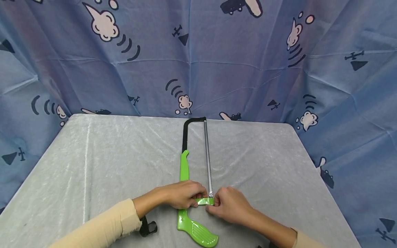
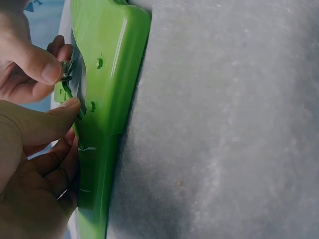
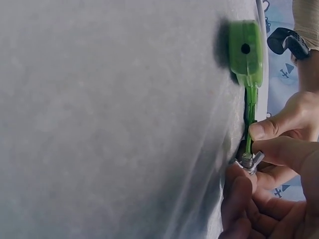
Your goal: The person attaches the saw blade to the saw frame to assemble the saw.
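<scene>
A hacksaw (image 1: 201, 234) with a green handle, black frame and silver blade (image 1: 207, 155) lies on the table, its grip toward me. My left hand (image 1: 186, 193) reaches across the handle and pinches the short green arm (image 1: 204, 201) at the blade's near end between thumb and fingers. At the tip of that arm is a silver wing nut (image 3: 249, 160) on a threaded screw. My right hand (image 1: 231, 205) pinches the wing nut with thumb and fingers, partly hiding it. In the left wrist view, the handle's side (image 2: 107, 74) is right beside both hands.
A pale grey cloth covers the table (image 1: 130, 155). Behind it hangs a blue curtain (image 1: 217, 79) with printed clouds and planes. A black device (image 1: 148, 228) sits at the left wrist.
</scene>
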`<state>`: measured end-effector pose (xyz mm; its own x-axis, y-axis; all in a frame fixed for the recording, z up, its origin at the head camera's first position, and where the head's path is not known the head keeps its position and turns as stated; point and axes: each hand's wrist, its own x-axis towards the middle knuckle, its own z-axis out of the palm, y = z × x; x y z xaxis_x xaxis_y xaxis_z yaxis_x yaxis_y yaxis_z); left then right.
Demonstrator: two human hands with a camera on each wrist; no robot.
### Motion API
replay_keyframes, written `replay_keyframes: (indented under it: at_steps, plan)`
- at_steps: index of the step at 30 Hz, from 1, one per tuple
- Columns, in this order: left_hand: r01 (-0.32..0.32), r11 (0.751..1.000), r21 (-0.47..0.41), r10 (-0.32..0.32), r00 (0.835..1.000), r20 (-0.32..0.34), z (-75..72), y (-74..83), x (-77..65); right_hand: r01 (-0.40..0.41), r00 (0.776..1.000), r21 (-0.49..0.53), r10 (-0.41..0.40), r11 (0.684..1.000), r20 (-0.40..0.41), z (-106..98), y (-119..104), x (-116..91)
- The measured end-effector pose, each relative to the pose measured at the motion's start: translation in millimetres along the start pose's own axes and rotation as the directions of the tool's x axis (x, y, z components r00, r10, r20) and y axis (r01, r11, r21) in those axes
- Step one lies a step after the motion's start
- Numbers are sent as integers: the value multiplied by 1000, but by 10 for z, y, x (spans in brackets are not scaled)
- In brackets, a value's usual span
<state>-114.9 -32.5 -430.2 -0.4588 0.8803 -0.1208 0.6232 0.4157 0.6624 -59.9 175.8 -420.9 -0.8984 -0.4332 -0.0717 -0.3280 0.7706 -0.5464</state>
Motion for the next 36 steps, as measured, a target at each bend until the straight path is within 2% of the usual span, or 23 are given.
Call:
replay_keyframes:
  at_steps: [8, 15, 18, 23, 31, 36]
  plan:
    - [5, 1000, 8, -5, 1000, -2, 5, 1, 2, -76, 996, 100, 71, 992, 52, 3, 50, -10]
    - [-12, 1000, 12, 12, 1000, -3, 18, -17, 0, -79, 994, 166, 65, 983, 86, 4, 81, -3]
    - [-24, 1000, 19, 24, 1000, -7, 21, -22, -4, -96, 989, 256, 64, 962, 131, 4, 110, -1]
    - [-24, 999, 32, 24, 1000, -7, 22, -22, -4, -142, 973, 399, 54, 906, 225, -14, 159, 7]
    - [-14, 1000, 27, 14, 1000, 3, 25, -23, -2, -173, 951, 507, 8, 845, 310, -32, 211, 29]
    - [-19, 999, 35, 19, 1000, 4, 16, -24, -2, -169, 942, 539, -24, 825, 334, -32, 243, 48]
